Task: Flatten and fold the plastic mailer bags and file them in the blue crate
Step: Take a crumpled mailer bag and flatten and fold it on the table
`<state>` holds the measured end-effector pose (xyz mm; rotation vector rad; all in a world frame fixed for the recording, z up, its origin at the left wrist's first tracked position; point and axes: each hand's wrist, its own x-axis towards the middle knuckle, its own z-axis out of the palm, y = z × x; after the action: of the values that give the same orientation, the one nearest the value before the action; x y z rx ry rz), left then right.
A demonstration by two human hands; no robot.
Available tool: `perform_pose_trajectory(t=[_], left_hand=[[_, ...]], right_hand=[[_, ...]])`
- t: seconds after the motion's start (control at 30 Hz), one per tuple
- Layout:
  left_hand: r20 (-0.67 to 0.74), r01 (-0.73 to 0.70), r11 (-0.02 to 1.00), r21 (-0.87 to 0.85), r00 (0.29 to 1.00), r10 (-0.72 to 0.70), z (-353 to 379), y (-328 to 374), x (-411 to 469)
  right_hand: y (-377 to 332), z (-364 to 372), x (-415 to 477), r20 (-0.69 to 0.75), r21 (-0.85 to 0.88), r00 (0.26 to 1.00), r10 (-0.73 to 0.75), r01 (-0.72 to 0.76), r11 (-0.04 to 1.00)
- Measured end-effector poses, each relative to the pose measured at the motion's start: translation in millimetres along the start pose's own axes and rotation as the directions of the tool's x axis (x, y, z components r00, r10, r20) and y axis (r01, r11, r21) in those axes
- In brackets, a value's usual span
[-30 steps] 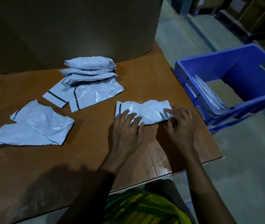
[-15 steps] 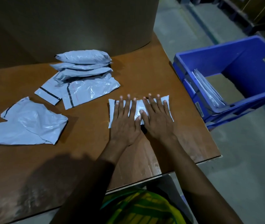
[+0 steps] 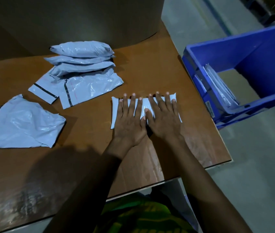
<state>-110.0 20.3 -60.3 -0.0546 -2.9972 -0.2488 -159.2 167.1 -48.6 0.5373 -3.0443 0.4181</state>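
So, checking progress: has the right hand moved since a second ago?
Yes: right hand slid left along the folded mailer, away from the blue crate.

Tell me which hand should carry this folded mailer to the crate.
Right, probably: the right hand presses the end of the folded mailer nearest the blue crate, right of the table; the left hand presses the far end.

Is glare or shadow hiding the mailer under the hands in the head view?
Head view: dim but sharp; the folded mailer shows pale and clear around the left hand and right hand; the person's shadow darkens the table at near left, with a dull sheen there.
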Motion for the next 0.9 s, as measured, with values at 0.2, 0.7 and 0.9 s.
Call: perform_pose_trajectory(t=[0.2, 0.7, 0.9], left_hand=[[0.008, 0.025, 1.000, -0.004, 1.000, -0.025, -1, 1, 1], [0.161, -0.033, 0.996, -0.078, 0.986, 0.045, -4, -11, -1], [0.225, 0.072, 0.996, -0.053, 0.973, -0.058, -1, -13, 22]], right_hand=[[-3, -4, 4, 0.044, -0.012, 0.999, 0.009, -0.009, 1.000], [-1, 4, -9, 0.075, -0.003, 0.996, 0.051, -0.051, 0.999], [-3, 6, 19, 0.096, -0.012, 0.992, 0.077, -0.076, 0.997]])
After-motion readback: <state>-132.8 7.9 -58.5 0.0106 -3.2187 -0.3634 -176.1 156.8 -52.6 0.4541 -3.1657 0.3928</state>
